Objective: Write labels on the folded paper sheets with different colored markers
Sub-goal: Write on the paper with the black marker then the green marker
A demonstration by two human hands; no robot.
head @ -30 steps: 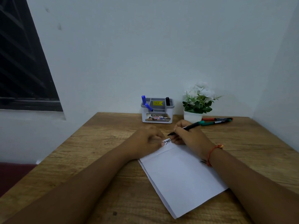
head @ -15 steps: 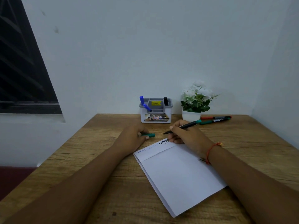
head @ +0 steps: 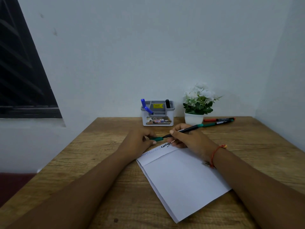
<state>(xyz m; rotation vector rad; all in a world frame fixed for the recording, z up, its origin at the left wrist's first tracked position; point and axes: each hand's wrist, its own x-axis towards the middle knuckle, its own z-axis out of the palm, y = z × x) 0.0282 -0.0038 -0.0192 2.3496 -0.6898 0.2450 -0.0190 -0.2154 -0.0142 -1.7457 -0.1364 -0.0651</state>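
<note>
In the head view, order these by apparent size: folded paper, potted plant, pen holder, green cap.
folded paper
potted plant
pen holder, only slightly smaller than the plant
green cap, in the left hand

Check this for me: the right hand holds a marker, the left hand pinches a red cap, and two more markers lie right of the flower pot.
One thing is wrong: the cap that the left hand pinches is green, not red, as the head view shows. The rest stands: the right hand holds a marker, and two more markers lie right of the flower pot.
</note>
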